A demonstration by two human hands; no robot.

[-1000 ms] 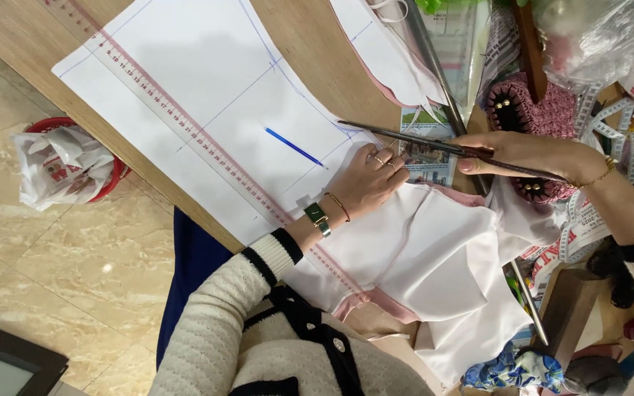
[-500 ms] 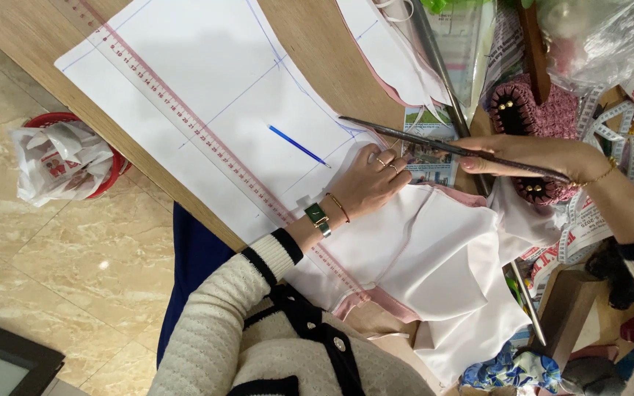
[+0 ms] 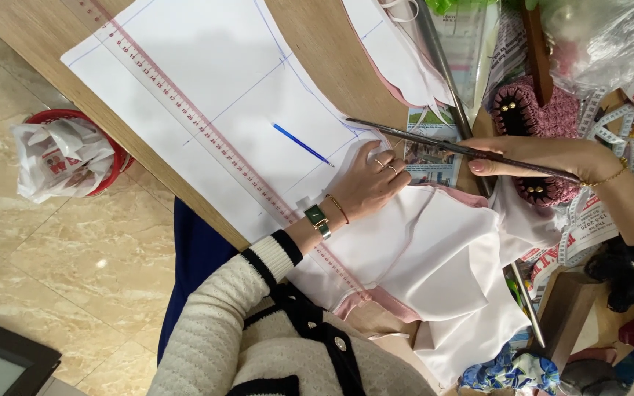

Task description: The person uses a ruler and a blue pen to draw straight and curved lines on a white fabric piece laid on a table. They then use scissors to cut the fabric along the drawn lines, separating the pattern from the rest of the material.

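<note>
We're over a wooden worktop [image 3: 332, 51] with a warm, matt grain, its edge running on a slant from the upper left down toward us. Beyond that edge on the left we see pale marbled floor tiles [image 3: 60, 257], glossy, and on them a red bin [image 3: 75, 121] lined with a crumpled white plastic bag. A dark frame pokes in at the lower left corner.

Flat on the wood lies a big sheet of white pattern paper [image 3: 207, 81], smooth and stiff, ruled with thin blue lines and a curve, with a pink measuring scale printed along its near edge. A blue pen [image 3: 301, 143] rests on it, slanted, just left of our left hand [image 3: 372, 183].

That left hand, rings on two fingers, a green-faced watch and a thin bracelet at the wrist, lies palm down with fingers curled on the white fabric [image 3: 434, 249], pressing it where it meets the paper. The fabric is soft, satiny, folded in loose layers with a pink trim at the near edge, spilling off the worktop toward us.

Our right hand [image 3: 544, 158] is closed round the handles of long dark metal scissors [image 3: 434, 143]; the slim blades reach left, tip just above the left hand's fingers. We can't tell whether the blades touch the fabric.

Far right is clutter: a crocheted mauve pouch [image 3: 544, 110] with brass studs, clear plastic bags, a white tape measure, printed papers
</note>
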